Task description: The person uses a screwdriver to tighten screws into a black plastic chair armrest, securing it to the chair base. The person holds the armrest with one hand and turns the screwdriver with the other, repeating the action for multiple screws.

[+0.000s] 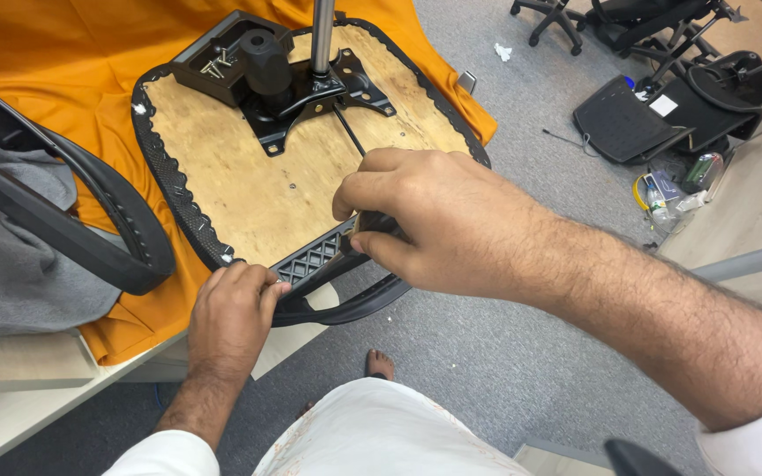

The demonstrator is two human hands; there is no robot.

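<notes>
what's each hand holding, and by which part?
Both hands grip the black armrest bracket against the seat base: the left hand at its near end by the seat edge, the right hand pinching its upper end.

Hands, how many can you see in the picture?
2. The left hand grips the black armrest bracket at the seat's near edge; the right hand pinches it farther right. No others show.

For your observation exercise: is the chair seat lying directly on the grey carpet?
No, the chair seat lies upside down on an orange cloth spread over a table.
</notes>
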